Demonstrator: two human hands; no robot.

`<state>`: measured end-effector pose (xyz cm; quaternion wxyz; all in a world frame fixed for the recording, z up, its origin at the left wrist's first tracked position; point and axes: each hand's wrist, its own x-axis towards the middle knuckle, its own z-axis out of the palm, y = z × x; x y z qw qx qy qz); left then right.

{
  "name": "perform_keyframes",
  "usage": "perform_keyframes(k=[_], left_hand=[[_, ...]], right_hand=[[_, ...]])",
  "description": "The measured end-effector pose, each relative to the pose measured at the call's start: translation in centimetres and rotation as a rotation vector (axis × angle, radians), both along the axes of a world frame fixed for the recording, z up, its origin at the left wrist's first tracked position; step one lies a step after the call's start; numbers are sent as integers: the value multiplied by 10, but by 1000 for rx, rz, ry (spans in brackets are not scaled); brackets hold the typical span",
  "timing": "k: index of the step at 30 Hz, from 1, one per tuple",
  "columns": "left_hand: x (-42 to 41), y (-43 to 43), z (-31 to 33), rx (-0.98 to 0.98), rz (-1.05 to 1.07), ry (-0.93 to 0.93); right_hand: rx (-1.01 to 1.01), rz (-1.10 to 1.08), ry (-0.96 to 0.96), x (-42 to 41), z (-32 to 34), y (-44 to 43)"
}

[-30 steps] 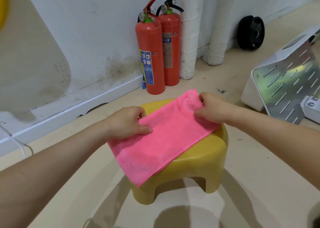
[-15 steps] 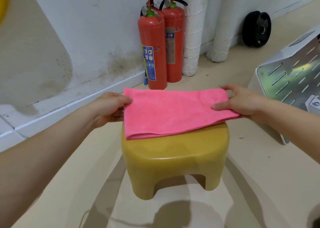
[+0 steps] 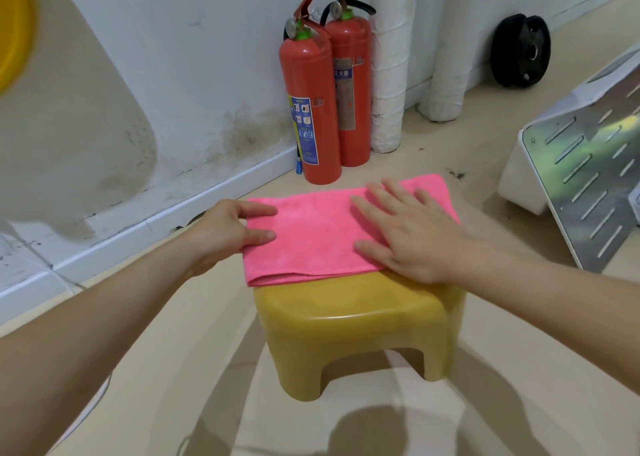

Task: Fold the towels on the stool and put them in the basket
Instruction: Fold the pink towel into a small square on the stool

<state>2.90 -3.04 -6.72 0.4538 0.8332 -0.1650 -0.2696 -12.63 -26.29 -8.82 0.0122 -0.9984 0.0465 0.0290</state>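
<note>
1. Right hand point(image 3: 415, 234) let go, now flat, fingers spread, pressing the folded pink towel point(image 3: 318, 234) onto the yellow stool point(image 3: 356, 334).
2. Left hand point(image 3: 225, 234) rests thumb and forefinger straight on its left edge.

Extinguishers: two red fire extinguishers point(image 3: 310, 109) stand upright, side by side against the wall point(image 3: 173, 57); the nearer one bears a blue label.
Pipes: two white-wrapped pipes point(image 3: 389, 75) rise just right of them.
Disc: a black disc point(image 3: 521, 50) leans on the wall.
Unit: a white housing with a slotted metal panel point(image 3: 581, 185) sits on the floor point(image 3: 173, 351), right.
Wall: white, stained above the baseboard point(image 3: 173, 210).
</note>
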Motion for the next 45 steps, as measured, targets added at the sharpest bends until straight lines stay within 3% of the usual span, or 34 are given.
perform_keyframes(k=[2, 9, 14, 16, 19, 21, 23, 25, 28, 30, 34, 39, 42, 45], left_hand=[[2, 8, 1, 13, 0, 26], [2, 14, 4, 12, -46, 102], [6, 23, 31, -246, -146, 407], [6, 25, 33, -281, -195, 385], [1, 20, 38, -74, -249, -79], [-4, 14, 50, 77, -298, -415], [-12, 7, 68, 261, -377, -701], [-24, -1, 82, 505, -475, -993], [-38, -12, 89, 527, -657, -1233], [-43, -13, 90, 535, -762, -1140], [-44, -13, 90, 654, -890, -555], [-36, -18, 74, 372, -964, -64], [-33, -21, 59, 172, -838, 165], [-30, -23, 42, -23, -562, 368]], right_hand=[[54, -54, 97, 2, -11, -3], [30, -37, 122, 5, -13, -4], [54, 71, 133, 6, -11, -8], [57, 98, 151, 8, -10, -9], [55, 95, 171, 12, -1, -7], [140, 41, 30, 13, 18, 7], [433, -35, -120, 15, 50, 35], [709, -35, -101, 14, 77, 71], [625, 53, -49, 7, 85, 110], [532, 32, -38, 3, 78, 110], [505, 19, 109, -8, 68, 90], [586, 69, 324, -17, 69, 68], [754, 7, 305, -16, 68, 48], [944, -105, 136, -8, 62, 31]])
